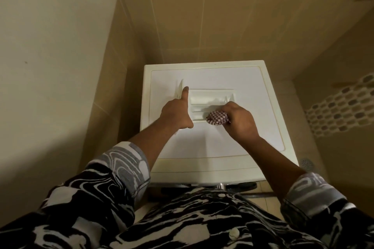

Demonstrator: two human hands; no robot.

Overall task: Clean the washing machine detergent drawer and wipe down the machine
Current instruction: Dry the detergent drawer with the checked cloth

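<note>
Right hand (pixel 240 121): fingers curled round a balled-up checked cloth (pixel 217 118) and pressing it onto the near-right part of the detergent drawer (pixel 210 98).

Left hand (pixel 178 113): at the drawer's left end, index finger straight along the upright front panel (pixel 180 89), thumb pointing back toward the person. The other fingers are hidden, so I can't tell if it grips or only braces.

Drawer location: out of its slot, lying flat on the top surface of the washing machine (pixel 212 147), roughly mid-lid, compartments facing up.

Progress, my read:
- Drawer removal: done.
- Drawer wipe: in progress. The cloth is on the near compartments; the far tray and right-end dividers look dry and pale, and I can't tell if they're cleaned.
- Lid: no streaks or residue visible, which doesn't show whether it's wiped.
- Still left: finish the drawer, refit it, then wipe the top, front and sides. The front shows only as a dark strip at the lower edge (pixel 242 185).

Around it: tan tiled walls (pixel 222 26), floor drain (pixel 306 162) to the right.
</note>
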